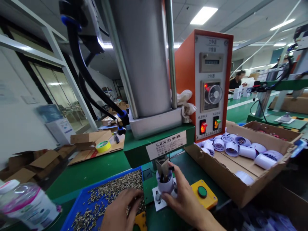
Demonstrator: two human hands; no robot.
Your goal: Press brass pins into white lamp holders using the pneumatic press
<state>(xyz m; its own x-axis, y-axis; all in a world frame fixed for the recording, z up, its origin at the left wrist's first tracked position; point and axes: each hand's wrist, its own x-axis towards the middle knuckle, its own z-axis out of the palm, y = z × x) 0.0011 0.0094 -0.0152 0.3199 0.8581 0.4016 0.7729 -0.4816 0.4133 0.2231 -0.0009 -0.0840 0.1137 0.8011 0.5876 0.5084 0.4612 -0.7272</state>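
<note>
Under the press head (pixel 158 141), a white plastic cylindrical housing (pixel 165 183) stands on a small white plate fixture (pixel 158 205). My right hand (pixel 184 195) is closed around the housing's right side, thumb at its front and fingers behind. A metal press tool (pixel 162 165) reaches down into the housing's open top. My left hand (pixel 124 207) is over the right part of a blue tray (pixel 79 205) of small metal pins (pixel 115 189). Its fingers are curled toward the thumb; whatever lies between the fingertips is hidden.
A yellow box with a green button (pixel 202 192) sits right of the fixture; another yellow box (pixel 141 221) is partly behind my left hand. A cardboard box (pixel 240 186) holds several white housings. Orange control unit (pixel 211 86) behind, plastic bottle (pixel 26 205) at left. A person (pixel 238 81) sits far off.
</note>
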